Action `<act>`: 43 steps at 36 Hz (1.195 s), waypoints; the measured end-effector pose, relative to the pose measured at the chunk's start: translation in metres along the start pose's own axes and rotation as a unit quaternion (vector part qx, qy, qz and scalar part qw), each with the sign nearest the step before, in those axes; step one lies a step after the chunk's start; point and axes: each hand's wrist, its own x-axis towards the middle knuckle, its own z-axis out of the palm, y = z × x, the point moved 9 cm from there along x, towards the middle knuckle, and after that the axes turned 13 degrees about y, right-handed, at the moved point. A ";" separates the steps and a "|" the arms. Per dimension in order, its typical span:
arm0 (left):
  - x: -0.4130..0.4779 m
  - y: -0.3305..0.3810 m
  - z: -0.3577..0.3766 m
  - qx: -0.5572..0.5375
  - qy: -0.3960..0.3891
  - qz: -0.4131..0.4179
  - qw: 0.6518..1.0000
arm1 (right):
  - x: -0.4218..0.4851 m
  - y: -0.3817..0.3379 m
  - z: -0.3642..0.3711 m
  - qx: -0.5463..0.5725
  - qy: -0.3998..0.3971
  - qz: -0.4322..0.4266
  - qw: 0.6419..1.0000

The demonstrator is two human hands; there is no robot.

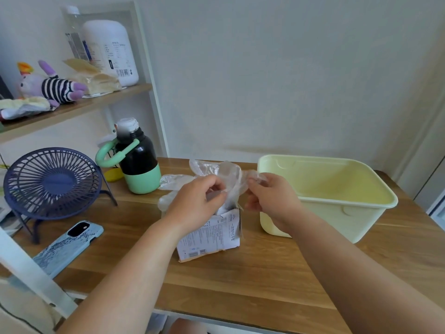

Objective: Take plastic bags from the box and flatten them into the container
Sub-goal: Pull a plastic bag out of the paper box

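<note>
Across the lower frame, wooden tabletop (240,285); right of centre on it, pale yellow container (337,213). Just left, torn cardboard box (212,235), clear plastic bags (231,174) bunched out of its top. Above the box, left hand (192,201) and right hand (272,198) each pinching the film. Likely trouble: clinging sheets dragged out together, light box tipped.

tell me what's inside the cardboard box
Crumpled clear plastic bags bulge from the top of the cardboard box, pinched by the left hand and right hand. Its walls and the hands hide how many lie inside.
</note>
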 end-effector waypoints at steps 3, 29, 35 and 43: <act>0.001 -0.001 -0.002 0.004 0.004 -0.002 1.000 | 0.003 0.001 -0.004 0.063 0.029 0.024 0.997; 0.032 0.083 0.016 -0.025 0.017 0.043 0.999 | 0.018 -0.084 -0.083 0.058 0.143 -0.114 0.981; 0.048 0.103 0.043 -0.117 0.002 0.045 0.992 | 0.019 -0.090 -0.110 0.058 0.134 -0.102 0.984; 0.061 0.111 0.049 -0.249 0.072 -0.075 0.963 | 0.018 -0.063 -0.121 0.023 0.009 0.013 1.000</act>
